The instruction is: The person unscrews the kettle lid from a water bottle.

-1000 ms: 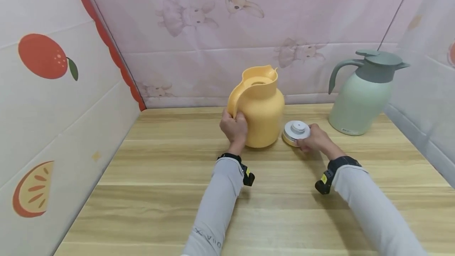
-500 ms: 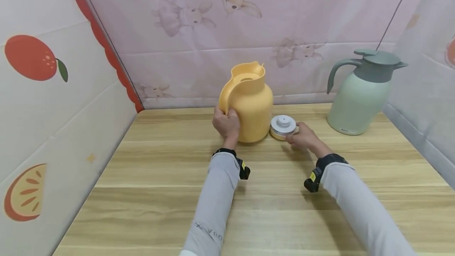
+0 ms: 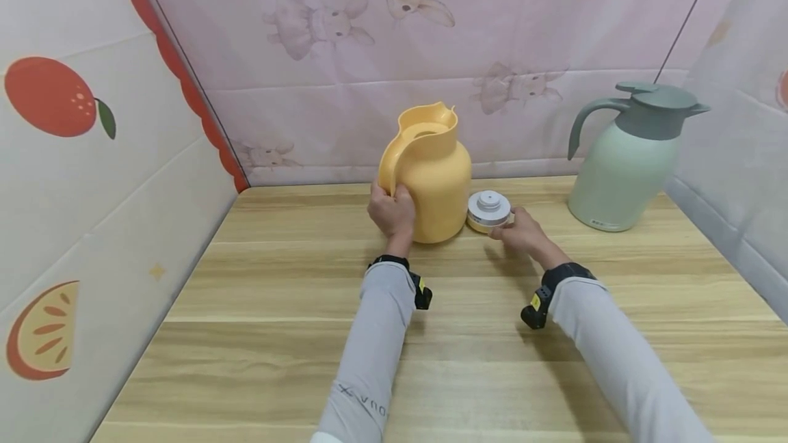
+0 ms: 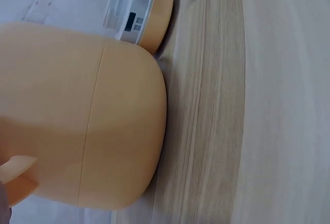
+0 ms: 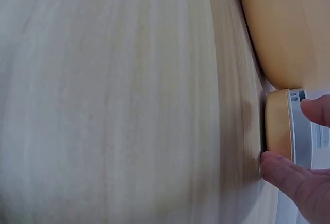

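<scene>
My left hand (image 3: 394, 216) grips the lower end of the handle of a yellow thermos jug (image 3: 438, 190). The jug stands upright on the table, its top uncovered. Just right of its base lies a round lid (image 3: 488, 212), yellow below with a pale grey upper side and a raised stopper. In the left wrist view, the jug's yellow body (image 4: 98, 115) fills much of the left side, close beside the lid (image 4: 157, 20). My right hand (image 3: 524, 232) holds the lid from the right; in the right wrist view its thumb and fingers (image 5: 283, 175) are at the lid's edge.
A pale green thermos jug (image 3: 624, 169) with a dark green lid and handle stands at the back right. The wooden table (image 3: 277, 333) meets a pink rabbit-print backdrop (image 3: 345, 115) behind and a fruit-print wall (image 3: 135, 224) at left.
The yellow jug and the lid have shifted left and slightly back with my hands during the first half second. Since then the lid has moved back slightly, while the jug has hardly moved.
</scene>
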